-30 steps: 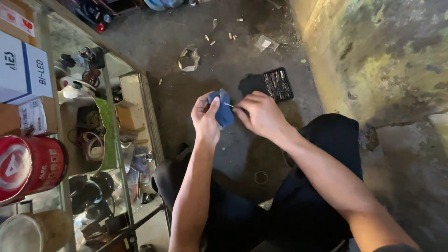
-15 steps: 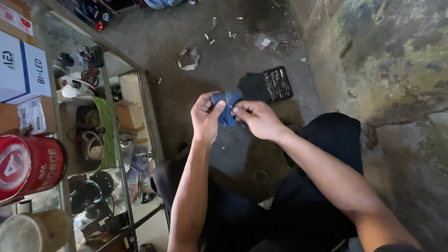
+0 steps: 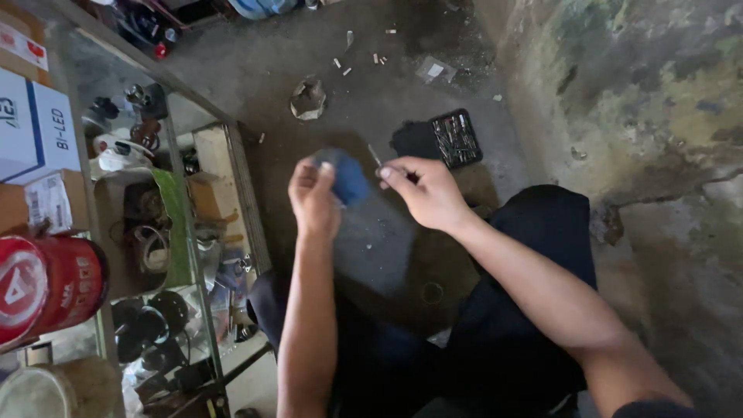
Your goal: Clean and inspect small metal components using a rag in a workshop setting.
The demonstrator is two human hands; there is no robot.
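A person sits looking down at their own two bare forearms, which reach up from the bottom of the view toward the centre. The left hand [image 3: 313,197] is clamped around a small blue object [image 3: 348,176], rounded and dark, too blurred to name more exactly; the fingers wrap its left side and it sticks out toward 2 o'clock from the fist. The right hand [image 3: 424,192] sits just beside it at 3 o'clock, fingertips pinched together on a thin metal tool [image 3: 374,155], perhaps a small screwdriver or pick. The tool's long axis runs from the pinch up toward 11 o'clock, and its tip ends close above the blue object's upper right edge; whether it touches cannot be told. The two hands are apart, with a narrow gap between them, and the blue object lies in that gap, nearer the left hand that holds it.

Beyond the hands, at 1 o'clock, an open black tool case [image 3: 456,138] lies on the dirty concrete floor [image 3: 255,70]. At 11 o'clock, a crumpled grey scrap [image 3: 308,99] rests on the floor. Along the left edge stands a glass display cabinet [image 3: 197,232] crowded with parts, with a red tin [image 3: 46,286] and a white and blue cardboard box [image 3: 31,128] on top. A stained wall [image 3: 635,93] fills the right side.
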